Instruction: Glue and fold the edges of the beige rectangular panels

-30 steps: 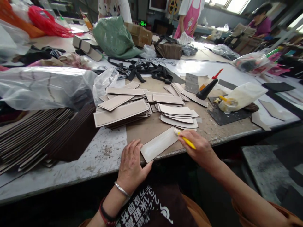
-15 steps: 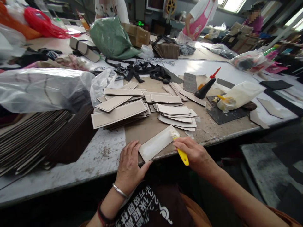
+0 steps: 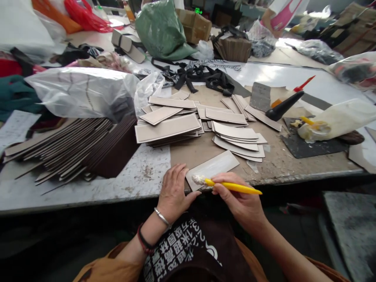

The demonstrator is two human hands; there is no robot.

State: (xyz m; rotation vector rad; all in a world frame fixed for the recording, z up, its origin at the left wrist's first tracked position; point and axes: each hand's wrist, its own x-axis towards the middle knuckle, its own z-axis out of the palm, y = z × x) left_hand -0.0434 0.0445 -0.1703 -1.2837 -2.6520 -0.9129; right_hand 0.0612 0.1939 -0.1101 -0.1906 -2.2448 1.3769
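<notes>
A pale rectangular panel [image 3: 216, 166] lies at the table's front edge with a whitish, wet-looking coat on its face. My left hand [image 3: 176, 186] rests at its left end, thumb and fingers apart, touching the edge. In my right hand [image 3: 239, 197], pinched between thumb and fingers, is a yellow-handled brush [image 3: 235, 186]. Its clotted white bristles press on the panel's lower left end, close to my left thumb. Just beyond are a stack of beige stitched-edge panels [image 3: 167, 128] and a smaller stack of curved pale panels [image 3: 236, 135].
Dark-edged panels [image 3: 96, 147] stand fanned out on the left under a clear plastic bag [image 3: 85, 90]. To the right are a black cone-shaped object [image 3: 284, 105] and a whitish container [image 3: 346, 119] with something yellow in its mouth. Black straps [image 3: 202, 78] lie behind.
The brush has travelled from the panel's upper right end to its lower left end, its handle now lying flatter. My left hand stays at the panel's left end. The view has shifted.
</notes>
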